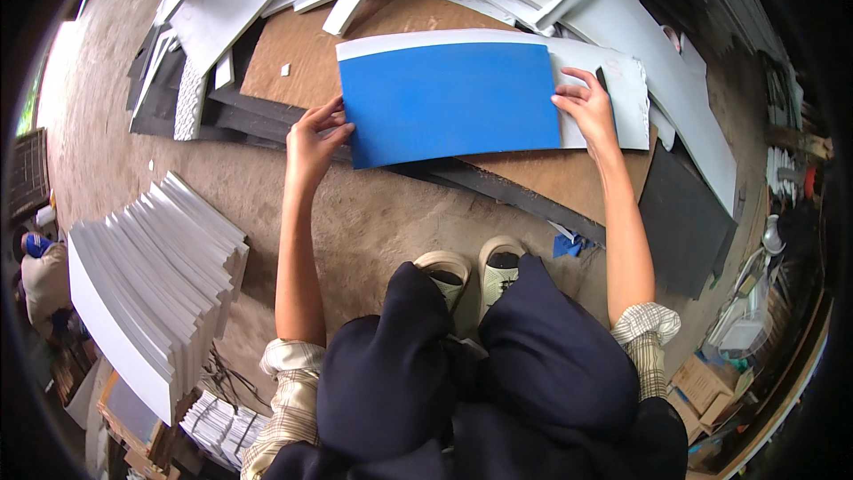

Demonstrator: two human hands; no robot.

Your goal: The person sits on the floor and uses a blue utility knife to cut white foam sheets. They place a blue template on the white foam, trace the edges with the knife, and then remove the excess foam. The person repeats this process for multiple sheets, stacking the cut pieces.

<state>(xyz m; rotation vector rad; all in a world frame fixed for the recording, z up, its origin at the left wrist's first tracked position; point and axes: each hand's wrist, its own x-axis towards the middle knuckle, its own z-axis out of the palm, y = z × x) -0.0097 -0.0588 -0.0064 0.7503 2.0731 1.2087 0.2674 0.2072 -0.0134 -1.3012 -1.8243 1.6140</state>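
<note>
A rectangular blue sheet [449, 107] lies ahead of me over a white board [622, 102], whose right end is ragged. My left hand [318, 138] grips the blue sheet's left edge, with the thumb near its face. On the opposite side, my right hand [586, 108] pinches the right edge between thumb and fingers, over the white board. A narrow dark thing shows just behind the right fingers; I cannot make out its kind. A white strip runs along the far edge of the blue sheet. Beneath all this is a brown board [551, 180].
White offcut boards [227, 4] pile up at the far side. Black sheets [684, 222] stick out around the brown board. At left stands a tall stack of white sheets [160, 276]. Blue scraps [569, 244] lie on the floor near my shoes [498, 276]. Cardboard boxes [702, 387] sit lower right.
</note>
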